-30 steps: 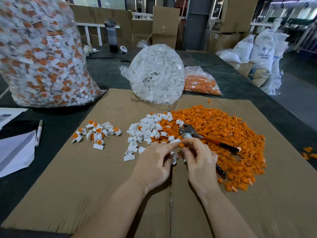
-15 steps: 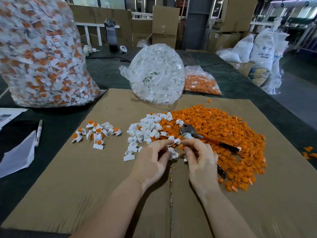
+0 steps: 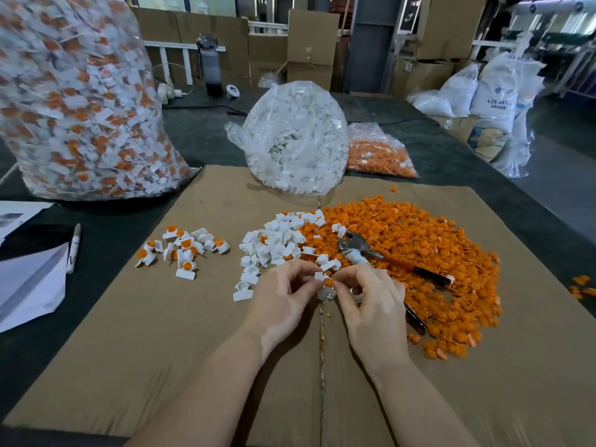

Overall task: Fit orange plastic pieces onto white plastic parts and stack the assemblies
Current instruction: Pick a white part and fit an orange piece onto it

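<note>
matt cardboard [image 3: 161,350], glossy plastic bags [image 3: 296,137] (clear)

I am looking into a warehouse or small factory floor set up for manual assembly. My work surface is a flattened cardboard sheet [image 3: 161,333] laid over a dark table [image 3: 200,140], with loose piles of orange pieces [image 3: 419,253] and white parts [image 3: 277,240] heaped on it. Clear plastic bags hold bulk stock: a big bag of finished assemblies [image 3: 74,101] at the left, a bag of white parts [image 3: 296,137] and a bag of orange pieces [image 3: 380,153] beyond. Behind them stand stacked cardboard boxes [image 3: 309,50] and printed white sacks [image 3: 496,104] on a bare floor.
</note>
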Demonstrator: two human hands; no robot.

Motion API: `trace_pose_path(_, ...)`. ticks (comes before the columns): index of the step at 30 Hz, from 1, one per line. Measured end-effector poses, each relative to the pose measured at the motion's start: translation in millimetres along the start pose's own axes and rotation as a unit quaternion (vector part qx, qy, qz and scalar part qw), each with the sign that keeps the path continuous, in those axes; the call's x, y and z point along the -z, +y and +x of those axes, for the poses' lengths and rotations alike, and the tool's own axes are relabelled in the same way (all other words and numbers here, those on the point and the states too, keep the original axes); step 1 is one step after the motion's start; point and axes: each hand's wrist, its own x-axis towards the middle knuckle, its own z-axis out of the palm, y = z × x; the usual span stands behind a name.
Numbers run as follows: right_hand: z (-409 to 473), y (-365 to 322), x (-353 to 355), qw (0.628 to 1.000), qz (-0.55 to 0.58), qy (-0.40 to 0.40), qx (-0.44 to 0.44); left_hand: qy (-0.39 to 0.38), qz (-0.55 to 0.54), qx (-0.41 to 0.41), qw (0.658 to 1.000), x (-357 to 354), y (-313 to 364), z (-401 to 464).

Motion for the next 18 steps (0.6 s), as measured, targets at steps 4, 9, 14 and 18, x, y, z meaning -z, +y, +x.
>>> trace_pose_path(4, -1.3, -1.7, -1.0, 0.999, -0.032, 0.015, 0.030, -0.009, -0.015, 0.015, 1.000, -0.3, 2.9, -0.4)
trace_pose_path(9, -2.3, 0.0, -4.7, 0.998, -0.038, 0.027, 0.046, -0.022, -0.020, 0.017, 0.999, -0.4, 4.6, -1.8)
trace_pose_path(14, -4.1, 0.0, -5.5, 0.997, -0.039, 0.025, 0.056, -0.040, 0.028, -0.009, 0.999, -1.3, 3.4, -3.5)
trace_pose_path(18, -1.4, -1.0, -4.3, 1.000, -0.005, 0.017, 0.024, -0.028, -0.031, 0.032, 0.999, 0.1, 2.6, -0.4)
